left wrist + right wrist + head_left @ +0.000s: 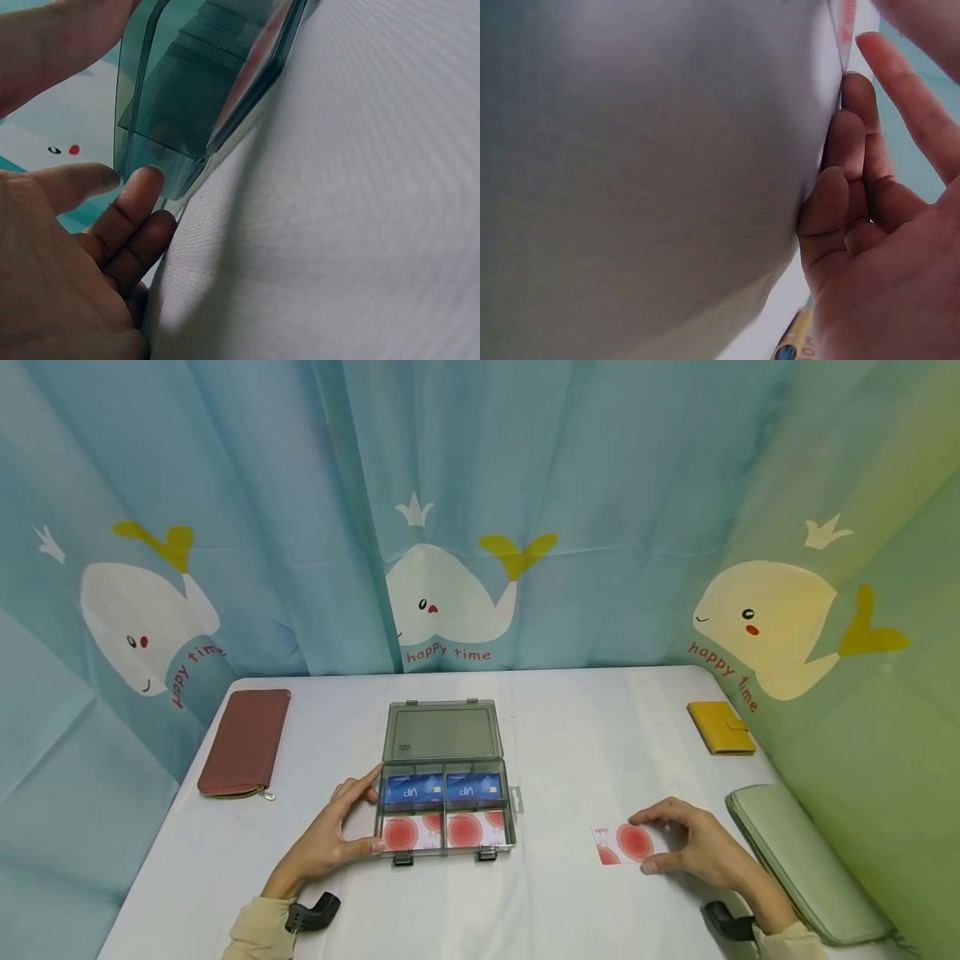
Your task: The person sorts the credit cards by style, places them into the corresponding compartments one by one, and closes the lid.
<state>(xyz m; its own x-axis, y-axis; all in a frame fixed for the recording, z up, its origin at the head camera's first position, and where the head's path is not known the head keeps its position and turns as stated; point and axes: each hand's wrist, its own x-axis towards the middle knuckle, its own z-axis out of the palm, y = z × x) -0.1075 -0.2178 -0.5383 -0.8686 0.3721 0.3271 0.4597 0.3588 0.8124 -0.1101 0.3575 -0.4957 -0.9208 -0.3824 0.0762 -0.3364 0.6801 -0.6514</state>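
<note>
While a person sat at a white counter (555,727) ringed by whale-print curtains, both hands rested on its near half. At far left lay a long dark red wallet (245,740), untouched.

Next came the left hand (330,839), spread wide against the left wall of a clear grey plastic box (447,814). Its thumb reached along the far part of that wall and its fingers (135,196) pressed the near corner, mostly straight, bracing rather than wrapping. The box sat at the middle of the counter with its lid (440,731) folded back flat. Two blue cards (441,788) filled the far compartments, and red-and-white cards (442,831) filled the near two.

Well right of the box, a loose red-and-white card (622,844) lay flat on the counter. The right hand (693,847) arched over its right end, thumb at the near edge and fingertips (846,135) curled at the far edge, pinching it low against the cloth.

Further right lay a small yellow wallet (721,727) near the far edge and a pale green pouch (802,860) near the front corner.

Risk, as I judged it: the thin card offered little edge to catch, so it could slip from the pinch or skid across the cloth. The light box could also slide if the bracing hand pushed unevenly.
</note>
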